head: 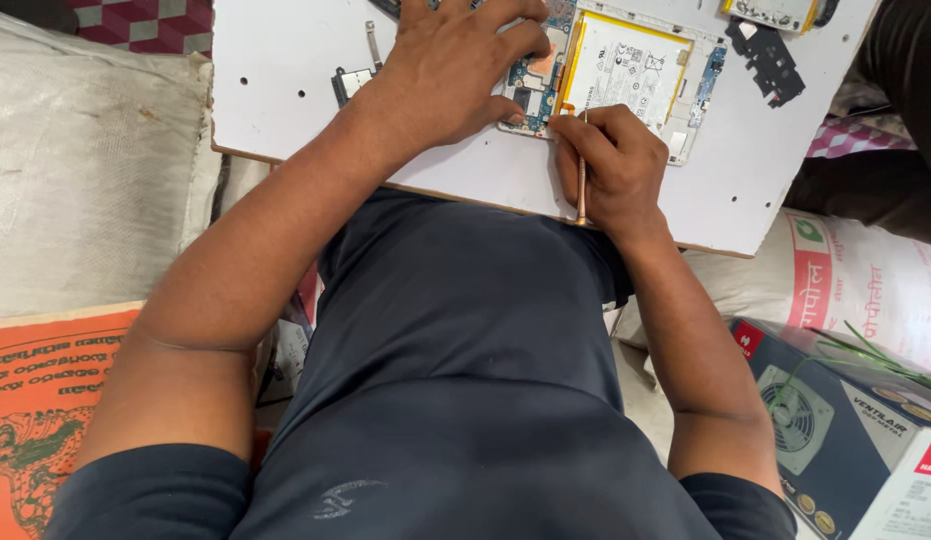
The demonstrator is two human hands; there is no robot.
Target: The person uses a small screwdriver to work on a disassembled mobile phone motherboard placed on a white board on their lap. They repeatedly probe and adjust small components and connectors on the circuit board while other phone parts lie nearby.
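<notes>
An opened tablet (pixel 686 75) lies on a white board (pixel 286 70), showing a white battery with a yellow edge (pixel 626 65) and a blue circuit board (pixel 531 95). My left hand (pixel 456 65) presses flat on the tablet's left part, covering much of the circuit board. My right hand (pixel 611 165) grips a thin copper-coloured tool (pixel 582 190) like a pen. Its tip sits at the battery's lower left corner, by the circuit board.
Small black parts (pixel 766 60) and a metal piece (pixel 372 45) lie on the board, which rests over my lap. A white sack (pixel 86 170) is at left, an orange printed sheet (pixel 36 400) below it, and a blue fan box (pixel 846 420) at right.
</notes>
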